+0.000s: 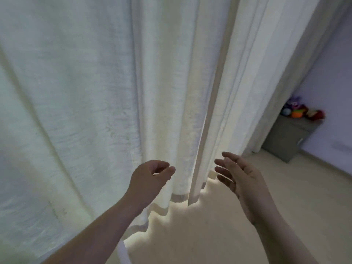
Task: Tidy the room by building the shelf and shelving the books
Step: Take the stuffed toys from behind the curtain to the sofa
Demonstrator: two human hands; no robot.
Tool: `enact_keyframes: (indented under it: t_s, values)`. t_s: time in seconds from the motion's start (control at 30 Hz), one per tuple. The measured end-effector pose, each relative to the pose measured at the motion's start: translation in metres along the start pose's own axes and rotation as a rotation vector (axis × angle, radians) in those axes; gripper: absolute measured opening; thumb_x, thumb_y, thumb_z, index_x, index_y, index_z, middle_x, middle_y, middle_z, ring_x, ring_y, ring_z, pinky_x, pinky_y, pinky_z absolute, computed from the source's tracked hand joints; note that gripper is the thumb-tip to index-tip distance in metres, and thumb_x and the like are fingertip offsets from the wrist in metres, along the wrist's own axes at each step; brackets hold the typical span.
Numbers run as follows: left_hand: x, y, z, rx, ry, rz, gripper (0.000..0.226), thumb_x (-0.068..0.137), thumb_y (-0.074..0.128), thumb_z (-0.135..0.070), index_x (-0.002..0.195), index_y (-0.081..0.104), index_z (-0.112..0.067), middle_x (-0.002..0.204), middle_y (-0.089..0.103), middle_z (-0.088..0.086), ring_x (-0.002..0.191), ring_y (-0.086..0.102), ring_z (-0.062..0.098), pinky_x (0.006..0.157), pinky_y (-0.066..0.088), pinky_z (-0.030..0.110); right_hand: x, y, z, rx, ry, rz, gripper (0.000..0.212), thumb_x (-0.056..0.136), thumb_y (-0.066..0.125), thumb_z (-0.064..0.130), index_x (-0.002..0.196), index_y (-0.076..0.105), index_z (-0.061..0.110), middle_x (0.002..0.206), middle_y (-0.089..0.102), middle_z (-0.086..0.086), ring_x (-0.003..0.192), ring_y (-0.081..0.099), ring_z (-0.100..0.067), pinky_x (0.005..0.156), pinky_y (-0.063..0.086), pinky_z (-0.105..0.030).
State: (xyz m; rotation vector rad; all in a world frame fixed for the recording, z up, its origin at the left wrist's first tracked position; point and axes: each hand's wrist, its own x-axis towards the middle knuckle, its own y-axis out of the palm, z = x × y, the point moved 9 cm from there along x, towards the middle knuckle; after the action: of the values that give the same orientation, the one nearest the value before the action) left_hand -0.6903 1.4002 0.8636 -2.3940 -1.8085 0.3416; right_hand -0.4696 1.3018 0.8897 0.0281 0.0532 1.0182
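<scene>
dim rm | backlit curtain (95,92) | soft blur | wide-angle warp

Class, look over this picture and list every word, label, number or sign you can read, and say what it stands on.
None: no readable text shows anywhere.
The curtains are plain cloth with no print.
The grey box has a small pale patch at its edge, too small and blurred to read.
The soft toys on it show no legible tags.
The left hand and right hand hold nothing.
</scene>
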Motion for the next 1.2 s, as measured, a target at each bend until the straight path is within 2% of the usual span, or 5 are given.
enact_keyframes:
  t_s: [0.27, 0.6, 0.77, 0.97, 1.2]
  values:
    - [-0.031, 0.134, -0.156, -0.049, 0.211, 0.132, 0.022, 0.084, 0.070, -0.027, 0.104, 0.068, -0.015, 0.090, 0.073, -0.001, 0.087, 0.071, 0.014, 0.088, 0.056, 0.040, -0.035, -0.171, 0.125, 0.030, -0.142, -0.170, 0.024, 0.096, 0.052, 0.022, 0.117, 0.062, 0.016, 0.106, 0.071, -0.004, 0.102, 0.067, -0.019, 0.088, 0.053, -0.032]
    - [-0.028, 0.280, -0.214, -0.065, 0.277, 0.318, 0.023, 0.084, 0.070, -0.024, 0.104, 0.068, -0.013, 0.096, 0.072, 0.002, 0.087, 0.071, 0.013, 0.087, 0.057, 0.039, -0.029, -0.303, 0.155, 0.032, -0.202, -0.332, 0.021, 0.095, 0.052, 0.021, 0.114, 0.061, 0.017, 0.106, 0.069, -0.005, 0.102, 0.066, -0.019, 0.091, 0.052, -0.034]
    - [0.014, 0.347, -0.223, -0.054, 0.292, 0.397, 0.020, 0.083, 0.072, -0.027, 0.100, 0.068, -0.017, 0.092, 0.073, 0.000, 0.087, 0.071, 0.015, 0.088, 0.056, 0.041, 0.014, -0.346, 0.147, 0.015, -0.196, -0.393, 0.025, 0.096, 0.052, 0.021, 0.118, 0.061, 0.016, 0.107, 0.070, -0.003, 0.101, 0.067, -0.017, 0.089, 0.054, -0.032]
    - [0.099, 0.423, -0.242, -0.047, 0.320, 0.470, 0.028, 0.065, 0.068, -0.044, 0.089, 0.069, -0.031, 0.090, 0.074, -0.006, 0.090, 0.070, 0.014, 0.090, 0.054, 0.043, 0.109, -0.390, 0.144, 0.003, -0.189, -0.468, 0.024, 0.096, 0.052, 0.020, 0.118, 0.061, 0.016, 0.107, 0.071, -0.003, 0.100, 0.068, -0.016, 0.091, 0.054, -0.034]
    - [0.209, 0.509, -0.282, -0.061, 0.319, 0.547, 0.019, 0.076, 0.074, -0.036, 0.092, 0.070, -0.027, 0.091, 0.073, -0.002, 0.086, 0.071, 0.015, 0.088, 0.055, 0.045, 0.227, -0.438, 0.155, 0.001, -0.162, -0.530, 0.020, 0.097, 0.051, 0.019, 0.114, 0.062, 0.017, 0.109, 0.069, -0.004, 0.102, 0.067, -0.018, 0.092, 0.053, -0.034]
